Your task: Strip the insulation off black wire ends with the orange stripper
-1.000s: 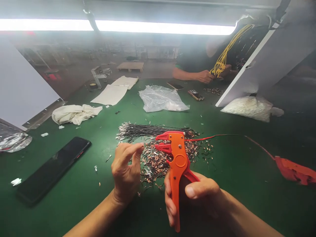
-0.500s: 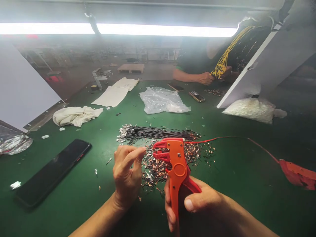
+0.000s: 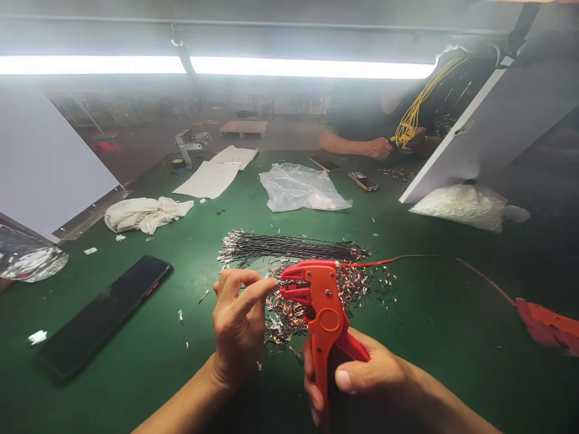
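So the person's right hand (image 3: 366,377) has its fingers (image 3: 312,392) curled tight round the handles of an orange wire stripper (image 3: 323,307), thumb across the front, tool standing upright with the head on top. The left hand (image 3: 239,328) is just left of it. Its thumb and index fingertip (image 3: 266,286) are pinched shut on a short dark wire (image 3: 280,283) right at the mouth of the stripper. The wire's tip runs in between the jaws, but it's too thin to tell how deep. The other left fingers are loosely bent, holding nothing.

Just beyond both sets of fingertips there's a heap of coppery offcuts (image 3: 357,286) on the green table (image 3: 429,337), and past that a bundle of black wires (image 3: 289,246) lying sideways. A red wire (image 3: 384,261) trails off from beside the stripper head, away to the right of the right-hand fingers. Well out left of the left fingers sits a black phone (image 3: 104,313), with a crumpled white cloth (image 3: 145,214) further back. Far across the table a co-worker's hand (image 3: 377,147) grips yellow wires (image 3: 411,117), and a clear plastic bag (image 3: 303,188) lies between that and the black bundle.
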`<control>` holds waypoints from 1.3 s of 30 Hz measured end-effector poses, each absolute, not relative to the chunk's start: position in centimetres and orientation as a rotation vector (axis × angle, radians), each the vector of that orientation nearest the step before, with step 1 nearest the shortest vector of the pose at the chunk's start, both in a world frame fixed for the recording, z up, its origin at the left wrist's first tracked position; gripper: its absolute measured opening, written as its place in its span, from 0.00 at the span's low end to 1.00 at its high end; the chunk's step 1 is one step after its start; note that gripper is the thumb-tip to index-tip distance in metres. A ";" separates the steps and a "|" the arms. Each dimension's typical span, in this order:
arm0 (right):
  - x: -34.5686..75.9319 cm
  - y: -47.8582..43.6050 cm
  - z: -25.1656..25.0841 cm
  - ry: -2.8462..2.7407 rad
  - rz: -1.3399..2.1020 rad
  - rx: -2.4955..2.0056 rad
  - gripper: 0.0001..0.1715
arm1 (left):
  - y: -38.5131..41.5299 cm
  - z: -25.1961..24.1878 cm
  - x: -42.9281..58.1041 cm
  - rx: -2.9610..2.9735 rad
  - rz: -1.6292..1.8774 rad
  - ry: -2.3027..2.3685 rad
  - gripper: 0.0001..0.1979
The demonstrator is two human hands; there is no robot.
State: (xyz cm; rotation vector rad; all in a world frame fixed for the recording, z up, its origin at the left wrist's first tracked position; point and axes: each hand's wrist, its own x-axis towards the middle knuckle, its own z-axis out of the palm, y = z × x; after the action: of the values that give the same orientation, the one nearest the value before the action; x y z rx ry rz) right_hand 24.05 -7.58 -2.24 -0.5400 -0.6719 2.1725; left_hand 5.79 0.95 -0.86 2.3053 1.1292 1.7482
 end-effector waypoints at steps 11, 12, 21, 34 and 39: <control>24.1 -7.4 -2.9 -0.782 2.093 -0.600 0.19 | 1.0 -0.8 5.9 2.322 1.768 1.128 0.11; 24.1 -7.4 -2.8 -0.786 2.079 -0.616 0.19 | 1.0 -0.8 5.9 2.316 1.765 1.121 0.10; 23.4 -7.7 -2.2 -0.735 2.065 -0.666 0.19 | 1.6 -1.6 5.8 2.288 1.661 1.166 0.05; 23.8 -7.5 -1.9 -0.738 2.065 -0.711 0.16 | 1.9 -2.2 5.6 2.325 1.526 1.082 0.07; 24.2 -7.4 -1.7 -0.677 2.107 -0.626 0.15 | 1.4 -2.0 5.6 2.262 1.559 1.008 0.09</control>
State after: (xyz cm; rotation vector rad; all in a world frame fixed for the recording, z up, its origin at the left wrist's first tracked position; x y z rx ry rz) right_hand 24.22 -7.39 -1.72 -0.6261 -0.6766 2.1067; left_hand 5.61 1.35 -2.01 2.2619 1.0078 1.5588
